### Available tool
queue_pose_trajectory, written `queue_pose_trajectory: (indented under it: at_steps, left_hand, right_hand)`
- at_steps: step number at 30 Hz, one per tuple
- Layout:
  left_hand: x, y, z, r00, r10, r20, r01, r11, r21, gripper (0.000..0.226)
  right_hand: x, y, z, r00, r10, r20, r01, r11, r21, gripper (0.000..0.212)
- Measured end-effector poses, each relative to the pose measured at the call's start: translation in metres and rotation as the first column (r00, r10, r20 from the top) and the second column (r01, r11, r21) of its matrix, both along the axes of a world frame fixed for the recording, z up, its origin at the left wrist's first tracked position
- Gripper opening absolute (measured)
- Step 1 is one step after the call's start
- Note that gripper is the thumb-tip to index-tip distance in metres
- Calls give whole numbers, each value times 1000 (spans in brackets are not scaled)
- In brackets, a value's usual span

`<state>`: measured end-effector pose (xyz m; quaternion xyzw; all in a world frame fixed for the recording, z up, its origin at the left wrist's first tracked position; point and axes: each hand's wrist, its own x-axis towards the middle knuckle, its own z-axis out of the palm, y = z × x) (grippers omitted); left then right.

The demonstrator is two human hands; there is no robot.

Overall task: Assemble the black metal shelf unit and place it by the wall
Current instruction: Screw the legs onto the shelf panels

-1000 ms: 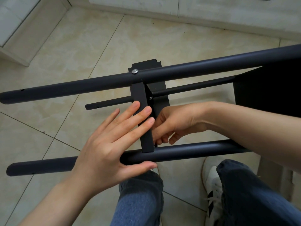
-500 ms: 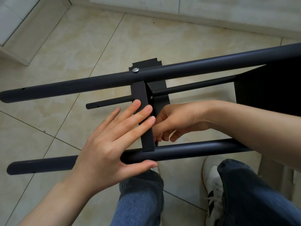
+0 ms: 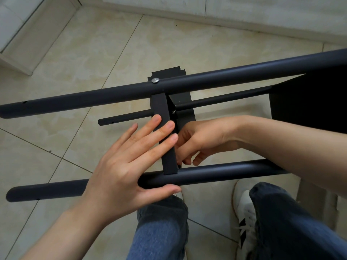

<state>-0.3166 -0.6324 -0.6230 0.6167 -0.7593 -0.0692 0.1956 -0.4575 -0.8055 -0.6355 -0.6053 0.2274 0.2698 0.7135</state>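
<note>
The shelf unit (image 3: 309, 102) lies on its side across the tiled floor (image 3: 93, 53) in front of my knees, well short of the wall (image 3: 244, 15) at the top of the view. Two thick black tubes run left to right: the far tube (image 3: 206, 81) and the near tube (image 3: 216, 174). A flat black bar (image 3: 160, 104) spans between them. A silver screw head (image 3: 155, 80) sits on the far tube right above the bar. A thinner rod (image 3: 221, 99) runs below, between the tubes.

My left hand (image 3: 122, 166) is spread flat. Its straight fingers press on the face of the flat bar, and the thumb lies along the near side of the near tube.

My right hand (image 3: 199, 139) reaches in from the right. Its fingers are curled just behind the bar, close above the near tube. The bar hides the fingertips, so I cannot tell whether they pinch anything.

My jeans and a white shoe (image 3: 244, 209) show under the near tube.
</note>
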Motion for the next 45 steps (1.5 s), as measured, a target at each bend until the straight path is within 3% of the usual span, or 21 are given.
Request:
queue_pose_trajectory:
  at_steps: [12,25,45]
  left_hand:
    - [1,0,0,1000,2,-4,-2,1000,-1,78]
    - [1,1,0,1000,2,5,-2,1000,-6,78]
    - [2,-3,2,1000,-23,-13,23,1000,11,75]
  right_hand:
    - [3,3,-2,1000,13,-5,-14,1000,-26,19]
    - [1,-1,-1,1000,15,4,-15,1000,-8,11]
    - [-5,-3,1,997,39,67,-36,998,-47,23]
